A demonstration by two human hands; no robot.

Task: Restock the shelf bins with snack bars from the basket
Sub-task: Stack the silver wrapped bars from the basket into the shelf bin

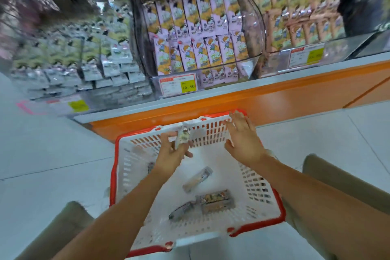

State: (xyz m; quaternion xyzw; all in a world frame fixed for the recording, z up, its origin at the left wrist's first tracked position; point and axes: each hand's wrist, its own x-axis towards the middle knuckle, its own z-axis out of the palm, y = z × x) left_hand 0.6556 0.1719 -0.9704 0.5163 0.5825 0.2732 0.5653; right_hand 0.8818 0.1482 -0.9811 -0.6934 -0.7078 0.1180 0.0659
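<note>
A white basket with a red rim [261,188] stands on the floor between my knees. My left hand [171,154] holds a pale grey snack bar [183,136] upright above the basket's far end. My right hand [242,137] hovers over the far right corner with straight, spread fingers and holds nothing. On the basket floor lie a tan bar [197,179], a brown bar [217,201] and a dark bar [181,210]; another bar [150,167] shows partly beside my left wrist. Clear shelf bins hold grey bars [88,63], pink bars [196,34] and peach bars [299,12].
An orange shelf base [274,99] with a white ledge runs just beyond the basket. Yellow price tags [188,86] hang on the bin fronts. Pale floor tiles [46,154] lie to the left and right. My knees [337,177] flank the basket.
</note>
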